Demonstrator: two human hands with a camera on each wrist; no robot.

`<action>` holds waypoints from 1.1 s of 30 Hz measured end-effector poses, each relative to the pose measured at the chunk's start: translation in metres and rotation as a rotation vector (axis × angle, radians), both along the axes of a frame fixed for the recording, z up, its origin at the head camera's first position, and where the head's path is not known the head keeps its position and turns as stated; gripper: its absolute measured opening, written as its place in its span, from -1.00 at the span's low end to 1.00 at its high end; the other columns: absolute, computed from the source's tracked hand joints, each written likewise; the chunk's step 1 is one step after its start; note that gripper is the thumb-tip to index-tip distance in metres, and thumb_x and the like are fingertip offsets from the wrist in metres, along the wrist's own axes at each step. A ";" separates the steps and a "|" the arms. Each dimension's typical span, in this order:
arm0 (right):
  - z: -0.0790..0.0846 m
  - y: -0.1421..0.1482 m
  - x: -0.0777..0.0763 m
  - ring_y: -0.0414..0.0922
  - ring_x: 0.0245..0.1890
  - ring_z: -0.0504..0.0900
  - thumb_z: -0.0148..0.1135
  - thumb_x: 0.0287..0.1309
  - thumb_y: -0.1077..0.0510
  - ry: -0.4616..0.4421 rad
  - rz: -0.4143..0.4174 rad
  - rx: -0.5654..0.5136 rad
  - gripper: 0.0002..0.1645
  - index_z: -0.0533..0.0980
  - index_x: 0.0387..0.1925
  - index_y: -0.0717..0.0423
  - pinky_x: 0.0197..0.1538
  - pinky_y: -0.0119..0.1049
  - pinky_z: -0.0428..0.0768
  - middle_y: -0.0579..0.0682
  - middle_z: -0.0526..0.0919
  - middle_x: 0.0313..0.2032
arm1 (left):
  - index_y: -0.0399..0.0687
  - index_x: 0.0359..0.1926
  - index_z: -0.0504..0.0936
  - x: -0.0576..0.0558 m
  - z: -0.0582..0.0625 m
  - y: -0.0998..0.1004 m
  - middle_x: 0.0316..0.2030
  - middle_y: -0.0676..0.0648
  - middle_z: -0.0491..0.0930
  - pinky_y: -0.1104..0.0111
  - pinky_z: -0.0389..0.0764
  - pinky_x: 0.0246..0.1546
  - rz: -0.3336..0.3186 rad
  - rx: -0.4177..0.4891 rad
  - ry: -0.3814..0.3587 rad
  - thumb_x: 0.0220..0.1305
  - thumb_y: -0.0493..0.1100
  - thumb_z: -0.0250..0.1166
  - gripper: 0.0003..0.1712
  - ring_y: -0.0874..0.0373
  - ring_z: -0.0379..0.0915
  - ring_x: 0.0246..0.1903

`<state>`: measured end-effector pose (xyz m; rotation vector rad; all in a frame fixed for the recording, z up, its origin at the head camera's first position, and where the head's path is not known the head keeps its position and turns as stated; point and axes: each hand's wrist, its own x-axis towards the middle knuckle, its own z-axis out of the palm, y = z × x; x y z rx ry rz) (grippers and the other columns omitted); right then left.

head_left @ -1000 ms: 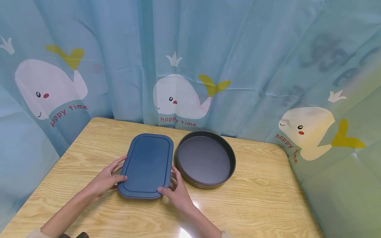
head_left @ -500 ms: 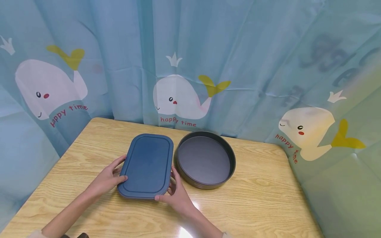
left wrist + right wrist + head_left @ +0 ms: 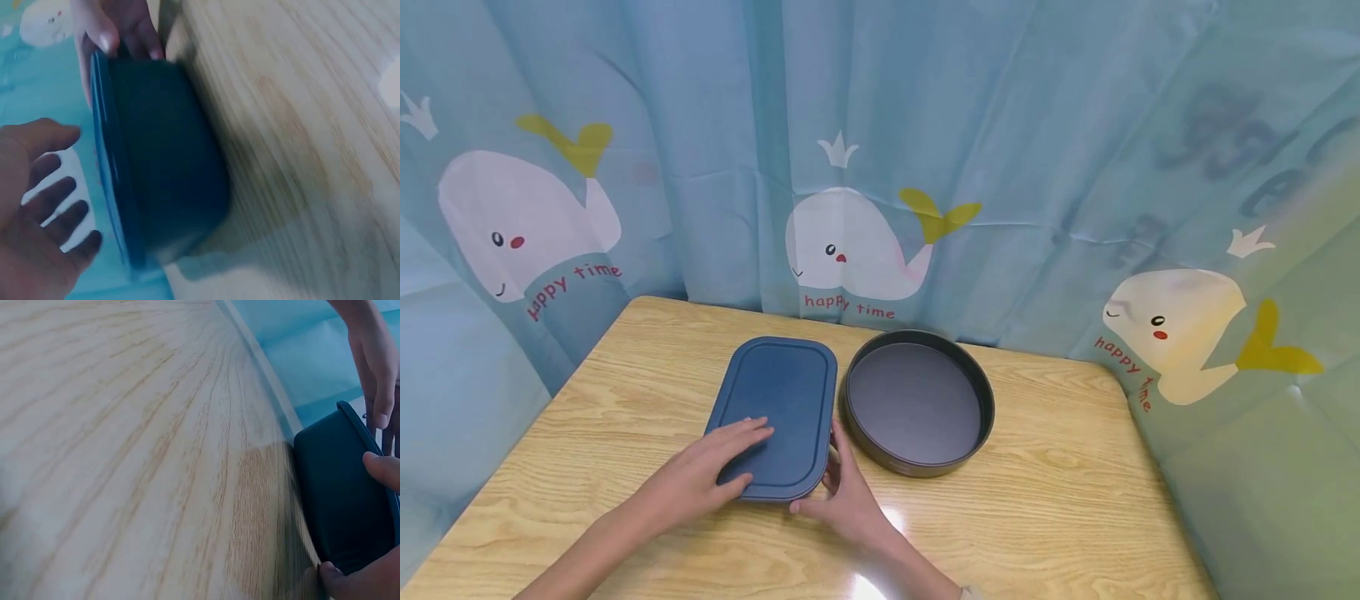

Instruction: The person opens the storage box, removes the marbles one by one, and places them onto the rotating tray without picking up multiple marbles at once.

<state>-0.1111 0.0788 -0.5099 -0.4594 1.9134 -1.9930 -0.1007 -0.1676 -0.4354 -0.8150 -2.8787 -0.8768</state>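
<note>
A rectangular dark food container with a blue lid sits on the wooden table in the head view. My left hand hovers over the lid's near left part, its fingers spread. In the left wrist view that hand is apart from the container, with a gap before the lid. My right hand grips the near right corner. The right wrist view has its thumb on the lid's rim and a finger low at the container's dark body, near the tabletop.
Right beside the container stands a round dark cake pan. Its inside shows only its flat base. The wooden table ends at the back against a blue curtain printed with whales.
My left hand has let go of the container's left edge and moved right, over the lid. My right thumb has slid from the lid's corner to its near edge. Container and pan stay put.
</note>
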 end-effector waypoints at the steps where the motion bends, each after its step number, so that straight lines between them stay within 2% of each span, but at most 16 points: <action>1: 0.000 0.000 0.000 0.10 0.44 0.18 0.56 -0.03 0.27 0.003 0.000 0.008 0.48 -0.35 0.59 0.04 0.38 -0.18 0.22 0.20 -0.09 0.53 | -0.14 0.33 0.50 0.002 0.000 0.002 0.33 -0.19 0.41 -0.11 0.44 0.13 -0.025 -0.030 0.012 0.17 -0.27 0.45 -0.32 -0.22 0.32 0.29; 7: 0.000 -0.001 0.002 0.14 0.44 0.18 0.53 -0.03 0.28 0.009 -0.030 0.047 0.44 -0.32 0.59 0.04 0.38 -0.10 0.22 0.21 -0.07 0.52 | 0.02 0.34 0.51 0.009 -0.002 0.013 0.34 -0.19 0.39 -0.10 0.52 0.04 -0.115 -0.165 0.083 0.14 -0.19 0.49 -0.28 -0.21 0.37 0.24; 12: -0.001 -0.003 0.002 0.15 0.43 0.18 0.51 -0.05 0.31 0.011 -0.058 0.062 0.41 -0.26 0.59 0.02 0.36 -0.12 0.25 0.19 -0.03 0.52 | 0.08 0.31 0.55 0.013 -0.006 0.018 0.31 -0.21 0.42 -0.13 0.53 0.00 -0.125 -0.216 0.139 0.08 -0.26 0.51 -0.28 -0.24 0.40 0.19; 18: -0.002 -0.003 0.002 0.16 0.43 0.19 0.50 -0.06 0.32 0.011 -0.074 0.079 0.39 -0.22 0.60 -0.02 0.34 -0.12 0.29 0.16 0.03 0.50 | 0.06 0.20 0.63 0.014 -0.012 0.021 0.23 -0.19 0.51 -0.10 0.52 0.03 -0.148 -0.296 0.212 0.08 -0.33 0.48 -0.39 -0.28 0.44 0.15; 26: -0.002 -0.004 0.001 0.15 0.42 0.21 0.50 -0.06 0.35 0.011 -0.083 0.072 0.38 -0.19 0.60 -0.04 0.33 -0.17 0.31 0.16 0.07 0.48 | 0.12 0.24 0.62 0.017 -0.011 0.021 0.26 -0.19 0.49 -0.14 0.52 0.01 -0.163 -0.285 0.174 0.17 -0.30 0.45 -0.41 -0.30 0.41 0.20; 33: -0.002 -0.004 0.001 0.16 0.38 0.28 0.51 -0.07 0.29 0.019 -0.100 0.119 0.38 -0.20 0.60 0.01 0.31 -0.14 0.35 0.17 0.11 0.46 | 0.17 0.23 0.63 0.018 -0.010 0.019 0.25 -0.20 0.50 -0.19 0.50 0.01 -0.169 -0.253 0.140 0.22 -0.31 0.41 -0.44 -0.33 0.38 0.21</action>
